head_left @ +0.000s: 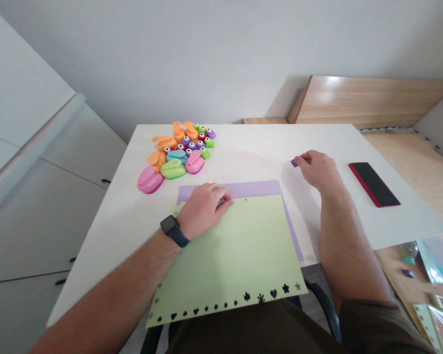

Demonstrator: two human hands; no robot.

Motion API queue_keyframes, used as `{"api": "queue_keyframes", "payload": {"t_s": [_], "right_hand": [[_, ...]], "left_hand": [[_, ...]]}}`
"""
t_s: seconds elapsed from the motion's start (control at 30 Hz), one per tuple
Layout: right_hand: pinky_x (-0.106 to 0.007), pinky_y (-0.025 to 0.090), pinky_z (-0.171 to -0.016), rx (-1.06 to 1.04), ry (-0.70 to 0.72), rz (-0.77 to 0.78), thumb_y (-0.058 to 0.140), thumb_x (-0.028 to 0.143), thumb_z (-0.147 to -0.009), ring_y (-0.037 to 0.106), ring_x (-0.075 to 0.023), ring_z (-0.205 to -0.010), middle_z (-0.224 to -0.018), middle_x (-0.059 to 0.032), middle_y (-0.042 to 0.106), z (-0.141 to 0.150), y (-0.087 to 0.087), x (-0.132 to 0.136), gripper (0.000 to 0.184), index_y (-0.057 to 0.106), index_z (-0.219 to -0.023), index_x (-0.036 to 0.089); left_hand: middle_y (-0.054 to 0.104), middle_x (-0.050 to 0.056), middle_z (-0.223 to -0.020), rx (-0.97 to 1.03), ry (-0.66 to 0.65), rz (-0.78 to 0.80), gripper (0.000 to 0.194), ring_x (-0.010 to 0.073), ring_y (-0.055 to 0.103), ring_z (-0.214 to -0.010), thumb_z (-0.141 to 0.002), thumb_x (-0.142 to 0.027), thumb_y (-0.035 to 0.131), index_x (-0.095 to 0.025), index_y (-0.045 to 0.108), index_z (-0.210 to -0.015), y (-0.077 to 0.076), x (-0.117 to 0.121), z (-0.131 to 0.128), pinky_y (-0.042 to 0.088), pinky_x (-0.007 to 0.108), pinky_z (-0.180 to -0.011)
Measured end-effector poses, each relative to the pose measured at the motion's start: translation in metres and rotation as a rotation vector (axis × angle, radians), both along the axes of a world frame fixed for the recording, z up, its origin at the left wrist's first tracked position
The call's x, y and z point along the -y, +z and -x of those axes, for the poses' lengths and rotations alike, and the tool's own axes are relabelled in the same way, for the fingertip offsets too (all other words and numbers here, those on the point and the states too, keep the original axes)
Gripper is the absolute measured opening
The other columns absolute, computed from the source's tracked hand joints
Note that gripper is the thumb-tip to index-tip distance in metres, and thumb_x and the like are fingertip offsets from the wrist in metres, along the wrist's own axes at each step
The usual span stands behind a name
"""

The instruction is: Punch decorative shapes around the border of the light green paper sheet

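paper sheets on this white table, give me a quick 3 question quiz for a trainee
1. What is the right hand pinching?
2. True or false: the pale green sheet lies on top of the lilac sheet.
3. Which wrist wears the black smartwatch: a) left wrist or b) right wrist?

Key: 1. a small purple piece; 2. true; 3. a
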State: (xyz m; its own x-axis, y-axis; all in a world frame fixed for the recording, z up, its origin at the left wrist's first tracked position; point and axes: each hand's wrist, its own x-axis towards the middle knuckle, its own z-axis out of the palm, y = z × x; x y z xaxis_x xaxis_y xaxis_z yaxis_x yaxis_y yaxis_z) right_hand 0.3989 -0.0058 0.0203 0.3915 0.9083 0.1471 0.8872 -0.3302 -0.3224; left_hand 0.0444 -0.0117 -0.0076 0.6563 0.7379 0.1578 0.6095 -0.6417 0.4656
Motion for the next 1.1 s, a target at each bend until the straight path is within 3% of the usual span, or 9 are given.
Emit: {"api": "queue_keyframes", "payload": {"t_s": [0.23, 0.47, 0.67, 0.9, 1.1], "right_hand": [[-0.037, 0.048, -0.077, -0.174, 0.051, 0.046, 0.053, 0.041, -0.096, 0.069, -0.0247, -0.080, -0.078, -0.0085, 0.077, 0.004, -0.004, -0.002, 0.031, 0.072, -0.103, 0.018], [-0.040, 0.048, -0.079, -0.031, -0.018, 0.121, 0.051, 0.040, -0.096, 0.069, -0.0296, -0.088, -0.084, -0.0130, 0.077, -0.007, -0.005, -0.005, 0.032, 0.074, -0.101, 0.018], [-0.047, 0.049, -0.080, 0.091, -0.159, 0.195, 0.053, 0.040, -0.092, 0.070, -0.0368, -0.092, -0.089, -0.0195, 0.076, -0.025, 0.000, 0.001, 0.034, 0.076, -0.096, 0.016], [-0.047, 0.049, -0.082, 0.048, -0.214, 0.099, 0.051, 0.044, -0.093, 0.069, -0.0369, -0.096, -0.090, -0.0196, 0.076, -0.027, 0.005, 0.006, 0.037, 0.076, -0.099, 0.017], [-0.045, 0.049, -0.082, 0.000, -0.209, 0.066, 0.052, 0.044, -0.095, 0.070, -0.0336, -0.087, -0.080, -0.0162, 0.075, -0.024, 0.006, 0.004, 0.036, 0.075, -0.101, 0.017]], "left_hand": [[0.069, 0.005, -0.089, 0.006, -0.011, -0.001, 0.014, 0.0229, 0.061, -0.089, -0.097, -0.030, 0.059, -0.021, 0.067, -0.091, 0.000, 0.000, -0.001, 0.045, 0.038, -0.083], [0.069, 0.006, -0.090, 0.018, -0.011, 0.006, 0.014, 0.0231, 0.061, -0.089, -0.096, -0.031, 0.060, -0.021, 0.068, -0.091, 0.000, 0.000, 0.000, 0.045, 0.038, -0.083], [0.069, 0.006, -0.089, 0.005, -0.004, 0.006, 0.014, 0.0231, 0.061, -0.089, -0.096, -0.031, 0.060, -0.021, 0.068, -0.091, 0.001, 0.000, 0.000, 0.046, 0.038, -0.084], [0.069, 0.005, -0.089, 0.009, -0.007, 0.011, 0.013, 0.0226, 0.061, -0.088, -0.096, -0.030, 0.061, -0.021, 0.068, -0.091, 0.001, 0.000, 0.000, 0.046, 0.038, -0.083], [0.068, 0.005, -0.088, 0.009, -0.004, 0.011, 0.013, 0.0224, 0.061, -0.088, -0.097, -0.030, 0.060, -0.020, 0.068, -0.091, -0.001, 0.000, 0.000, 0.045, 0.037, -0.083]]}}
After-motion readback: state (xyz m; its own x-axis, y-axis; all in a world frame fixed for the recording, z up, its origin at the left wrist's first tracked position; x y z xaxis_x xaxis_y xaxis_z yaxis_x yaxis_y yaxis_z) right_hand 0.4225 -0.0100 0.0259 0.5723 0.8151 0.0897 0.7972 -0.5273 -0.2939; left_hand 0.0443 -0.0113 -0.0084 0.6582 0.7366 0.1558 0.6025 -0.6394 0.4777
